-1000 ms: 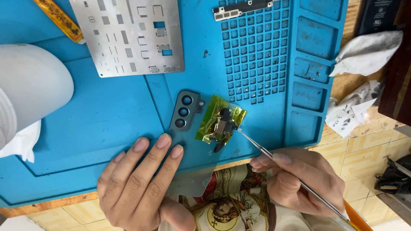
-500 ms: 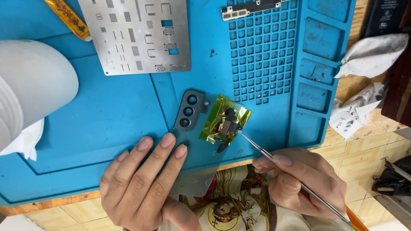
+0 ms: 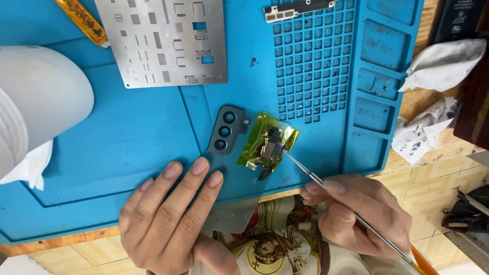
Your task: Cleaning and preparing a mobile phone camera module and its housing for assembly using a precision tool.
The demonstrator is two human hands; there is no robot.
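Note:
My left hand (image 3: 168, 219) lies flat on the blue work mat (image 3: 127, 132), fingers together, fingertips just below a dark camera-lens frame (image 3: 225, 130) with three round holes. My right hand (image 3: 356, 211) grips thin metal tweezers (image 3: 326, 186) whose tip touches a small dark component (image 3: 270, 147). That component sits on a patch of shiny yellow-green tape (image 3: 254, 147) right of the lens frame.
A metal stencil plate (image 3: 163, 40) lies at the top of the mat. A white rounded object (image 3: 35, 107) fills the left edge. Crumpled white tissues (image 3: 438, 66) sit on the wooden table at right. An orange-yellow tool handle (image 3: 84, 20) is top left.
The view has shifted slightly; the tweezers' tip stays on the component and both hands keep nearly the same places.

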